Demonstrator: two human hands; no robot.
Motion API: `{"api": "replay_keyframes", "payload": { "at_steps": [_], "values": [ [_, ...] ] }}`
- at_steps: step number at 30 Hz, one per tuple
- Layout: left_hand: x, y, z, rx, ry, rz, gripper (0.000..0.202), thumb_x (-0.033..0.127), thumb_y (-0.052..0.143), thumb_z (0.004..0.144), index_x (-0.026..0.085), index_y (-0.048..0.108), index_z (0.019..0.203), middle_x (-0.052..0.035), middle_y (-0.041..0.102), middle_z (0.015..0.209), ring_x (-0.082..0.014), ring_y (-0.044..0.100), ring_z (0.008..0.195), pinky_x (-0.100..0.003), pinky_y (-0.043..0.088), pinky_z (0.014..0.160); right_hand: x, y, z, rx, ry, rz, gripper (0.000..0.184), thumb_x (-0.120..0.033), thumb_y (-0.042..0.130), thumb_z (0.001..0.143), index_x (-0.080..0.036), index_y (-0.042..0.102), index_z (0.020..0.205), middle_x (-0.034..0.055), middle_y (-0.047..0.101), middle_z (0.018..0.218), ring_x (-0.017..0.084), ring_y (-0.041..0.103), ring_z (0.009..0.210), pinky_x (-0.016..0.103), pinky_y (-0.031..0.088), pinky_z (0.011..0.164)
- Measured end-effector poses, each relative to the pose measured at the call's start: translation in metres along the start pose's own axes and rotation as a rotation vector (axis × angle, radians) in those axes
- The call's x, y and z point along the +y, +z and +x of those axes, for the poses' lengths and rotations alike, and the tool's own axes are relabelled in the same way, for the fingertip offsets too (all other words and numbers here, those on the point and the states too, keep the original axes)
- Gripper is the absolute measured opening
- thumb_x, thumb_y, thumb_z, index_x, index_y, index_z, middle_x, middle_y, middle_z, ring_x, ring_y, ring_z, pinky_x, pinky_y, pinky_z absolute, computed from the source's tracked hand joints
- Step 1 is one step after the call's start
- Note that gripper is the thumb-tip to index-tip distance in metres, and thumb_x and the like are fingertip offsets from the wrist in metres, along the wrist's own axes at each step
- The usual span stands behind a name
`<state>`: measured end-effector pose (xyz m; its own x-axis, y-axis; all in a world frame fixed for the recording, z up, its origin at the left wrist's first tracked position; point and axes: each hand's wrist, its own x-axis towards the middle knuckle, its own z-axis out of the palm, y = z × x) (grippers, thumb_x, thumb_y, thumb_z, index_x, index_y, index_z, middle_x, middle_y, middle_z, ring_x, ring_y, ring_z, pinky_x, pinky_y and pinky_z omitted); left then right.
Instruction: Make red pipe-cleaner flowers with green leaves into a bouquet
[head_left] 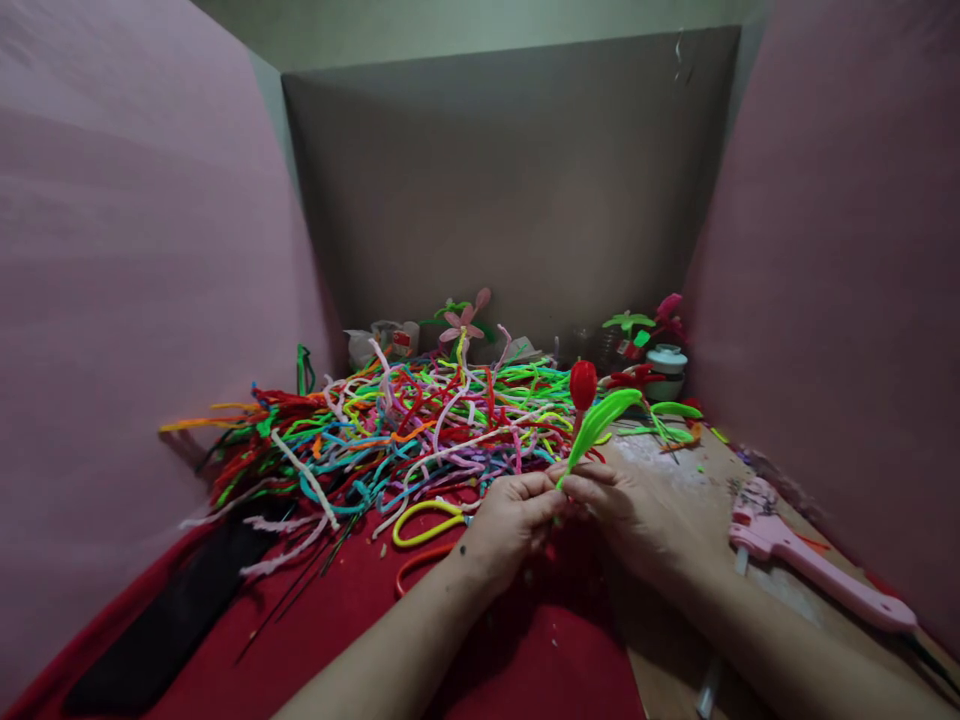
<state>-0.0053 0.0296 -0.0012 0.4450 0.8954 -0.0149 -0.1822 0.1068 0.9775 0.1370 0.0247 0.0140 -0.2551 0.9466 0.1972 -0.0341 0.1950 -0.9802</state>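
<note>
Bench (667, 640): bare board on the right, red cloth (555, 640) to the left. Pile (450, 430) of fuzzy stems takes up the middle, beyond and left of my hands. Both hands meet at the pile's near right edge: left hand (514, 515) over the cloth, right hand (630, 510) coming in from the board side. Glue gun (832, 585) lies well right of the right hand, on the board.

Leaf (604, 418): long green blade, base in the fingers, rest of it rising up and away from me. Long axis slants to the right, tip curving over. Both hands are at the base, so neither is nearer there; the blade leans to the right hand's side.

Bud (583, 385): red, near upright, above the fingers, behind and left of the leaf's upper part. Its stem (578, 425) drops behind the leaf toward the right fingers.

Fingers: both sets pinched together on the leaf's base, thumbs side by side. Can't tell if they clamp the stem too; its lower end is hidden.
</note>
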Motion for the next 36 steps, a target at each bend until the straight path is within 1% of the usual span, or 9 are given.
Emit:
{"api": "replay_keyframes", "payload": {
  "at_steps": [4, 9, 13, 16, 20, 22, 25, 32, 36],
  "values": [
    [0.001, -0.002, -0.001, -0.134, -0.09, -0.207, 0.024, 0.034, 0.065, 0.071, 0.012, 0.059, 0.075, 0.0046, 0.049, 0.058, 0.0018, 0.023, 0.032, -0.018, 0.01, 0.037, 0.026, -0.003, 0.002, -0.124, 0.086, 0.398, 0.02, -0.035, 0.064, 0.072, -0.016, 0.064, 0.067, 0.0014, 0.058, 0.065, 0.011, 0.045, 0.058, 0.025, 0.038, 0.058],
    [-0.002, -0.004, -0.001, -0.151, -0.071, -0.166, 0.022, 0.033, 0.062, 0.073, 0.011, 0.056, 0.069, 0.0056, 0.046, 0.053, 0.0003, 0.023, 0.032, -0.02, 0.013, 0.037, 0.027, -0.004, 0.0, -0.091, 0.07, 0.442, 0.012, -0.027, 0.067, 0.072, -0.016, 0.066, 0.073, 0.0011, 0.059, 0.069, 0.012, 0.05, 0.065, 0.027, 0.04, 0.067],
    [-0.001, 0.001, -0.001, 0.035, 0.037, 0.172, 0.024, 0.032, 0.055, 0.076, 0.013, 0.053, 0.061, 0.0078, 0.036, 0.046, -0.0031, 0.025, 0.038, -0.02, 0.019, 0.041, 0.027, -0.007, 0.002, 0.024, 0.022, 0.291, 0.011, -0.027, 0.066, 0.073, -0.016, 0.066, 0.07, 0.001, 0.057, 0.072, 0.014, 0.051, 0.072, 0.028, 0.039, 0.074],
    [-0.003, 0.003, -0.001, 0.157, 0.187, 0.505, 0.024, 0.025, 0.05, 0.079, 0.014, 0.053, 0.058, 0.0043, 0.043, 0.052, -0.0067, 0.037, 0.051, -0.02, 0.029, 0.052, 0.022, -0.005, 0.001, 0.095, 0.0, 0.184, 0.015, -0.03, 0.067, 0.07, -0.016, 0.066, 0.067, 0.0013, 0.056, 0.074, 0.015, 0.049, 0.074, 0.028, 0.039, 0.072],
    [-0.015, 0.001, -0.002, 0.21, 0.399, 0.933, 0.021, 0.022, 0.045, 0.083, 0.014, 0.058, 0.068, -0.0011, 0.053, 0.066, -0.0114, 0.047, 0.063, -0.024, 0.034, 0.062, 0.007, 0.0, -0.001, 0.137, 0.019, 0.048, 0.02, -0.035, 0.069, 0.066, -0.016, 0.065, 0.063, 0.0004, 0.055, 0.066, 0.014, 0.048, 0.065, 0.028, 0.039, 0.067],
    [-0.019, -0.001, -0.002, 0.223, 0.44, 1.037, 0.022, 0.02, 0.041, 0.084, 0.015, 0.058, 0.072, -0.0028, 0.055, 0.068, -0.0123, 0.048, 0.063, -0.024, 0.034, 0.062, 0.002, 0.002, -0.002, 0.15, 0.031, -0.002, 0.023, -0.037, 0.07, 0.064, -0.016, 0.062, 0.057, -0.0002, 0.053, 0.062, 0.013, 0.047, 0.062, 0.028, 0.039, 0.065],
    [-0.019, 0.0, -0.002, 0.23, 0.374, 0.962, 0.023, 0.021, 0.042, 0.083, 0.015, 0.058, 0.069, -0.0025, 0.054, 0.065, -0.0123, 0.048, 0.061, -0.024, 0.034, 0.06, 0.003, 0.001, -0.001, 0.135, 0.032, -0.011, 0.027, -0.041, 0.069, 0.063, -0.016, 0.061, 0.056, -0.0002, 0.053, 0.061, 0.015, 0.049, 0.065, 0.028, 0.04, 0.066],
    [-0.009, 0.001, 0.003, 0.145, 0.178, 0.333, 0.022, 0.027, 0.052, 0.076, 0.013, 0.054, 0.059, 0.0025, 0.044, 0.055, -0.0073, 0.038, 0.054, -0.021, 0.031, 0.054, 0.007, -0.002, 0.002, 0.025, 0.062, 0.062, 0.022, -0.038, 0.066, 0.068, -0.017, 0.069, 0.075, 0.003, 0.064, 0.075, 0.017, 0.055, 0.074, 0.03, 0.041, 0.075],
    [-0.006, 0.0, 0.003, 0.12, 0.062, 0.125, 0.024, 0.033, 0.058, 0.072, 0.013, 0.052, 0.061, 0.0057, 0.039, 0.049, -0.0032, 0.027, 0.042, -0.019, 0.021, 0.043, 0.007, -0.003, 0.002, -0.001, 0.053, 0.078, 0.018, -0.032, 0.064, 0.07, -0.017, 0.069, 0.078, 0.0035, 0.063, 0.077, 0.017, 0.055, 0.077, 0.029, 0.042, 0.075]
  ]
}}
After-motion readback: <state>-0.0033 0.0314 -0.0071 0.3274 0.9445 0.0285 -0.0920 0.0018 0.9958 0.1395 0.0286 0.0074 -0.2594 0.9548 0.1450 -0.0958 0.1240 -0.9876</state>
